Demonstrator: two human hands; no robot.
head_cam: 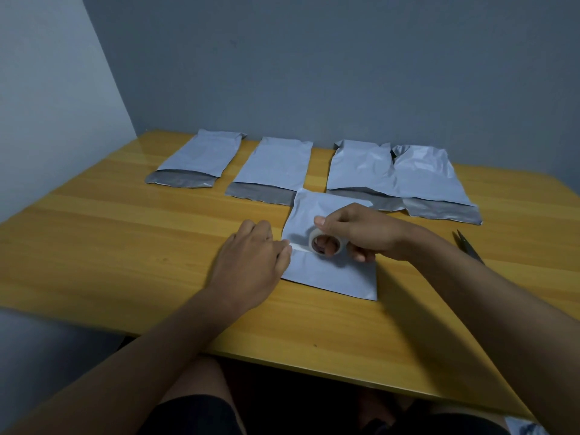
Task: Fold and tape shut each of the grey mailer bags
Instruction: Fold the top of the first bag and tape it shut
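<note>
- Four unsealed mailer bags lie in a row along the far side of the table, each with its darker open flap facing near, probably so that each can be drawn forward and folded in turn
- The far-left bag lies apart from the rest; the second bag sits right of it with a strip of bare wood between them
- The left hand lies flat with its fingers straight, the fingertips pressing the loose end of the tape strip at the left edge of the folded bag; judged from this, it anchors the tape so the roll can be pulled away without lifting it
- The folded bag is in the middle of the table, nearest the person, its far edge touching or overlapping the row behind; this is the one being sealed, and the fold seems to run under the strip
- The right hand grips the tape roll, thumb on top and a finger showing through the core, held just above the bag; the roll stands on edge so the tape can pay out rightward across the fold
- The third bag and the far-right bag overlap along their shared side
- Scissors lie at the right, near the right forearm, within reach for cutting the strip; only the blades show
- My judgement is that the task is early, with four bags left
</note>
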